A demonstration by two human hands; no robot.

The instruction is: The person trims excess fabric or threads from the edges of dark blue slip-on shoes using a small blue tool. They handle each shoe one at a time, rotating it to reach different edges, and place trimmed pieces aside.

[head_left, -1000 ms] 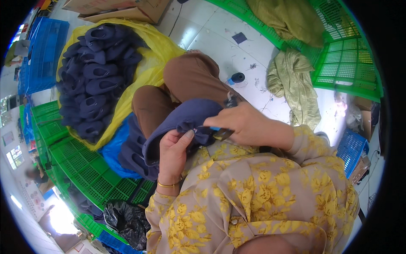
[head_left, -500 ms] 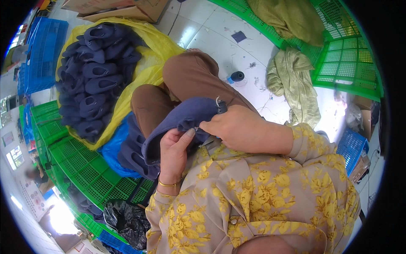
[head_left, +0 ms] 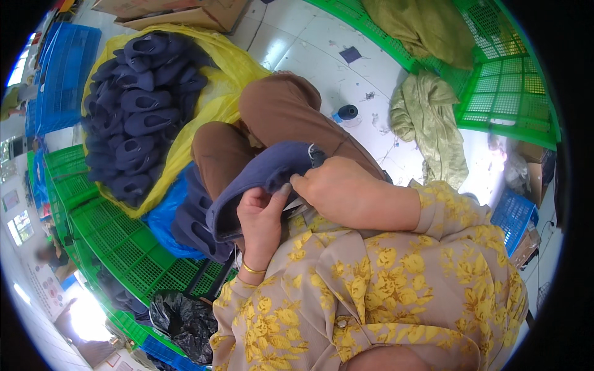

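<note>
Across my lap lies a navy cloth slipper (head_left: 257, 171), its curved edge turned toward me. My left hand (head_left: 263, 216) pinches the gathered rim of the slipper between thumb and fingers. Against the same rim, my right hand (head_left: 337, 188) is closed, fingertips close to my left thumb; whatever sits in its pinch is too small or hidden to name. A pale loop of thread (head_left: 311, 150) shows at the slipper's far end. Something thin and silvery lies partly hidden under my right hand. More navy slippers (head_left: 195, 222) rest beside my left knee on blue plastic.
At the left, a yellow sack (head_left: 226, 80) holds a heap of navy slippers (head_left: 145, 102). Green crates (head_left: 127, 247) line my left, with a black plastic bag (head_left: 182, 324) nearby. A thread spool (head_left: 348, 112), fabric scrap (head_left: 350, 54) and olive sacking (head_left: 424, 102) lie on the floor.
My right hand has turned slightly and its wrist has dropped a little. The slipper's far end has shifted slightly left. My left hand keeps its pinch and has moved slightly right.
</note>
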